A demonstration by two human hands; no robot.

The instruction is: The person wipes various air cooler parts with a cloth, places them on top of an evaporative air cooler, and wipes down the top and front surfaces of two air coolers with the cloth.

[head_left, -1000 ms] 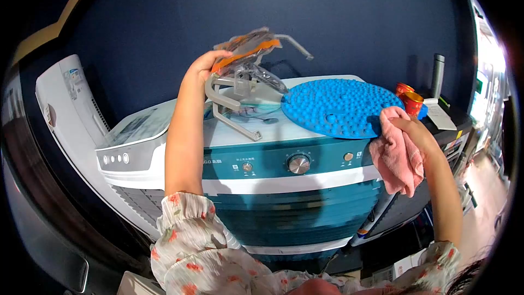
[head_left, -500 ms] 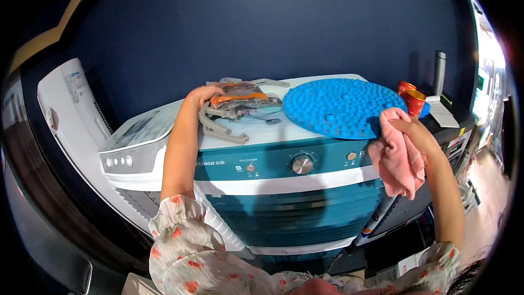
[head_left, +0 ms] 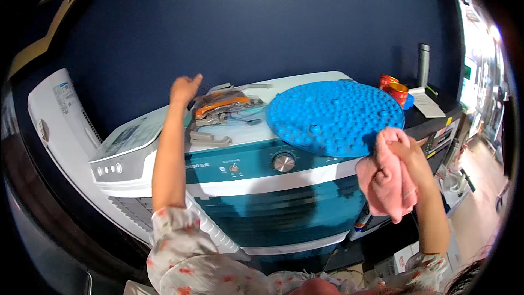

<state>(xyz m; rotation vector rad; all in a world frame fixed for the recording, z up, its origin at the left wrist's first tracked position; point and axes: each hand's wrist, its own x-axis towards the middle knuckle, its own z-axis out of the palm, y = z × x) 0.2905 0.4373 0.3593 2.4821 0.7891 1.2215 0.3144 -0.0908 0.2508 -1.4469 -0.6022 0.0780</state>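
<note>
Beyond the pink cloth (head_left: pixel 386 180), red cups (head_left: pixel 396 96) sit beside the blue disc (head_left: pixel 333 117).

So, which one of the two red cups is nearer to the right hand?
The front red cup. The rear red cup is behind it, partly hidden, farther from the right hand, which holds the pink cloth.

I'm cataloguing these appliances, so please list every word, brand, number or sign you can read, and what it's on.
"CHIGO", on the teal control panel; characters after it too blurred.
Marks around the large dial and small knob: too small.
Label on the tall white unit: too small.
Red print on the white box: blurred.
</note>
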